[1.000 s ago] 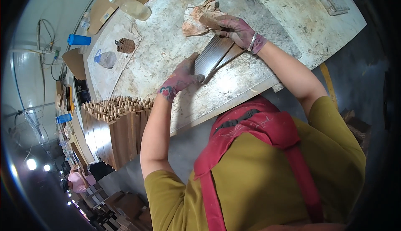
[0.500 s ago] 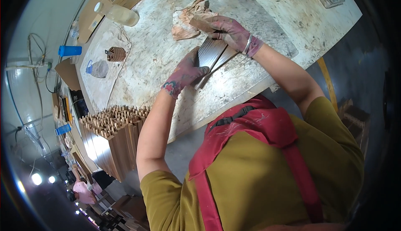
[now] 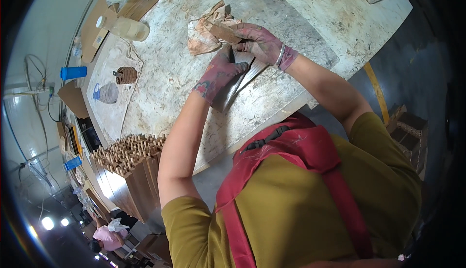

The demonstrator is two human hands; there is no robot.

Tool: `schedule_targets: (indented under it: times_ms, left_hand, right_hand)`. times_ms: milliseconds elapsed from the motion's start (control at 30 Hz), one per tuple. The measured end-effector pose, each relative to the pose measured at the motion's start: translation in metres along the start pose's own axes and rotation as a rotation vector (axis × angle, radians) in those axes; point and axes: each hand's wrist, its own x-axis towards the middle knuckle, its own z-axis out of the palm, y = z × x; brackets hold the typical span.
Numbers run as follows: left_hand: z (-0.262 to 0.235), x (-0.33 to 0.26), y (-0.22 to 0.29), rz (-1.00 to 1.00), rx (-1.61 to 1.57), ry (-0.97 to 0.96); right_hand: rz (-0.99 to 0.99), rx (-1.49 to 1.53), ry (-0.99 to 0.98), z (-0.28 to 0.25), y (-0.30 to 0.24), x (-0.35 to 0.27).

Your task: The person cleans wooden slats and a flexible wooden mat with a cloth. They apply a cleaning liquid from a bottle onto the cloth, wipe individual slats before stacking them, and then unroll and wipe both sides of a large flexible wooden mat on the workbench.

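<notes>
So there's this big stained whitish desk [image 3: 303, 8], with a chunky row of peg-studded brown boards [image 3: 141, 183] by its near-left side. The shiny wooden panel [image 3: 250, 76] is over the desk's front part, left hand [image 3: 219, 75] clasped round it. Past that sits a crumpled rag [image 3: 200, 41], and the right hand [image 3: 260, 42] is pinching a little brown block [image 3: 224, 32] beside it.

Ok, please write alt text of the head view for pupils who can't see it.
A person at a stained white worktable holds dark wooden pieces in the gloved left grip and a brown block in the gloved right grip, near a crumpled cloth. Wooden panels topped with pegs stand at the left.
</notes>
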Motion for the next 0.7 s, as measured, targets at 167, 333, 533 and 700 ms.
schedule_targets:
  times_ms: [167, 333, 533, 700]
  left_hand:
    - [-0.003, 0.015, 0.021, -0.187, 0.011, -0.076]
    - [-0.006, 0.017, -0.03, 0.13, -0.504, 0.487]
    - [-0.021, -0.076, -0.016, -0.133, -0.465, 0.475]
    - [0.016, -0.092, -0.015, -0.028, 0.6, 0.374]
  right_hand:
    - [0.127, 0.105, 0.059, 0.004, -0.007, -0.004]
    - [-0.049, 0.529, -0.201, -0.034, 0.01, 0.009]
    - [-0.245, 0.284, -0.07, -0.009, -0.007, -0.03]
    - [-0.273, -0.229, -0.125, 0.021, 0.02, -0.033]
